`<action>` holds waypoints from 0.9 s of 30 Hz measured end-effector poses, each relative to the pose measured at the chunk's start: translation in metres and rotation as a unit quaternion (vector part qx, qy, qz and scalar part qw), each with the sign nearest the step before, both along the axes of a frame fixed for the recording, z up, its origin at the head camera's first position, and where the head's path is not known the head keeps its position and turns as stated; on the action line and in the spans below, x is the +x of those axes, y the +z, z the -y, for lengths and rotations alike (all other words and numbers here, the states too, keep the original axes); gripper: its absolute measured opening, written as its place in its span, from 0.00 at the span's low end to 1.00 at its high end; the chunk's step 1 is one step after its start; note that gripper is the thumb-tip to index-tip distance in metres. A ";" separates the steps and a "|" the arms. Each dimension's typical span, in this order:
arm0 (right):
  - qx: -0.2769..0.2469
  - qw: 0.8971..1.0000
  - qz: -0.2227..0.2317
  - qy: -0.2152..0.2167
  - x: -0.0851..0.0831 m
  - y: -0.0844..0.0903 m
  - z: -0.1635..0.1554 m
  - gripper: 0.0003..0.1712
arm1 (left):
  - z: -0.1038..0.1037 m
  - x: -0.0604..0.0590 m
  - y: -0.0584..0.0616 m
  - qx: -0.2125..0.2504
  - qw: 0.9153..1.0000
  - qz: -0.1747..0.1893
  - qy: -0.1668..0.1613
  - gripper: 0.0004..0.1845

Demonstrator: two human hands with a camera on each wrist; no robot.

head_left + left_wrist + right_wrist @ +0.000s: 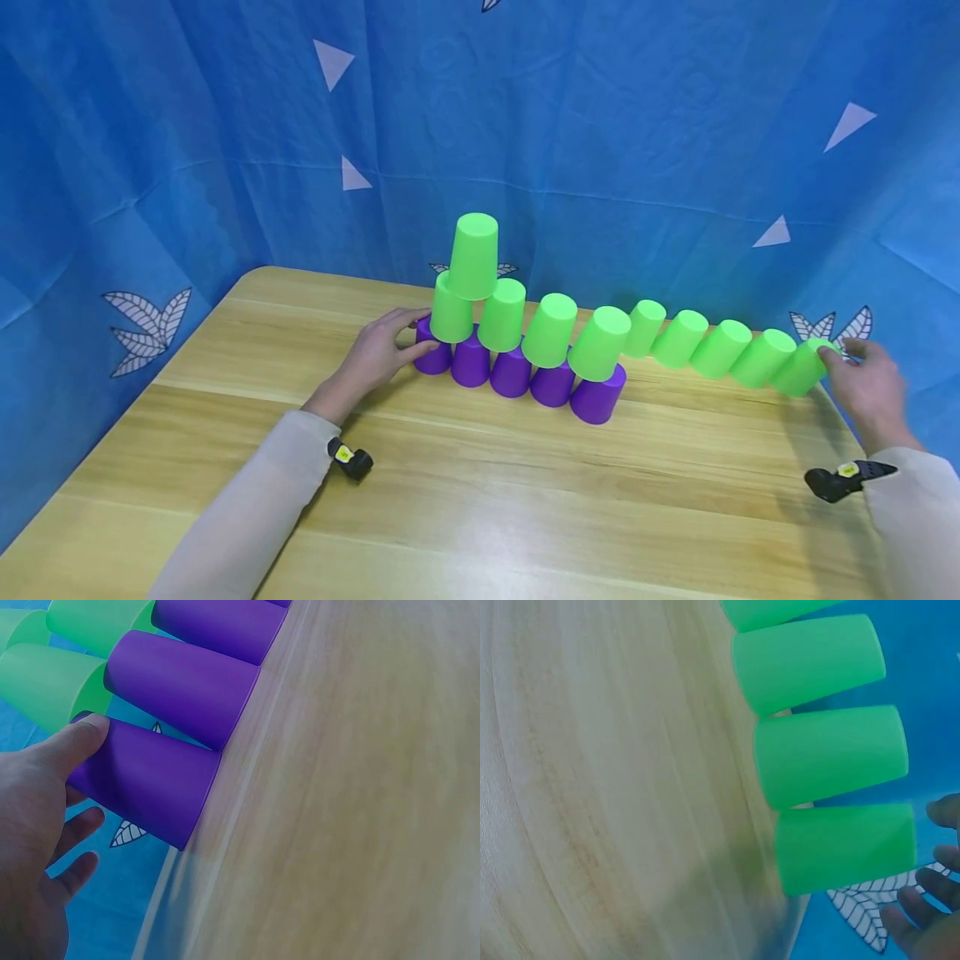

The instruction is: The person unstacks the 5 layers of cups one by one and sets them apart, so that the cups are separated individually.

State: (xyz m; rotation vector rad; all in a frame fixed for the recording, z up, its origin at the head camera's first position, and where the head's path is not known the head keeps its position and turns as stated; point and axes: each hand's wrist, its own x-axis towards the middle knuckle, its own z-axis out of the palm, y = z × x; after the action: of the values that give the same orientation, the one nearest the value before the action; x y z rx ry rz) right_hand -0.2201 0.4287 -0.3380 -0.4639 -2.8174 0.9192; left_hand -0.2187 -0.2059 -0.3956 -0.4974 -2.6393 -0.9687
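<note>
Upside-down purple cups form a row, and my left hand (375,354) is at its left end. Thumb and forefinger pinch the end purple cup (150,780) near its top, with the other fingers spread. Several green cups (502,317) stand inverted on the purple ones as a second tier. One green cup (475,258) tops that tier at the left. My right hand (870,387) is beside the rightmost green cup (847,847) of a separate row. In the right wrist view its loosely bent fingers are a little apart from that cup and hold nothing.
The separate row of green cups (720,350) runs along the back right edge of the wooden table (525,500). Behind the table hangs a blue patterned curtain (637,125). Each wrist wears a small black camera (352,460).
</note>
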 end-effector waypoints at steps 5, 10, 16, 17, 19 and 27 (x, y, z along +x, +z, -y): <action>0.019 0.999 -0.029 0.009 0.001 0.012 0.008 0.42 | 0.000 -0.002 0.000 0.000 1.000 -0.005 0.002 0.31; 0.044 0.996 -0.072 0.038 0.000 0.027 0.026 0.40 | -0.001 -0.002 0.000 -0.002 1.000 -0.003 -0.001 0.31; 0.067 0.987 -0.115 0.088 0.003 0.050 0.063 0.38 | -0.002 -0.001 0.000 -0.004 1.000 0.003 -0.002 0.31; 0.069 0.985 -0.120 0.099 0.004 0.055 0.071 0.37 | -0.002 -0.001 0.000 -0.004 1.000 0.003 -0.002 0.31; 0.073 0.982 -0.129 0.119 0.005 0.064 0.086 0.37 | -0.002 -0.001 0.000 -0.004 1.000 0.003 -0.002 0.31; 0.097 0.959 -0.153 0.218 0.011 0.096 0.152 0.35 | -0.001 -0.001 0.001 -0.003 1.000 0.002 -0.001 0.31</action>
State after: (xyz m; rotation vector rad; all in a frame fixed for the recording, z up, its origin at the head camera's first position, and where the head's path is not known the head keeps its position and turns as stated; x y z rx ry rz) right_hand -0.2091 0.2769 -0.2418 0.3143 -2.7183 0.6883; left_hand -0.2194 -0.2046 -0.3943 -0.4999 -2.6477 -0.9632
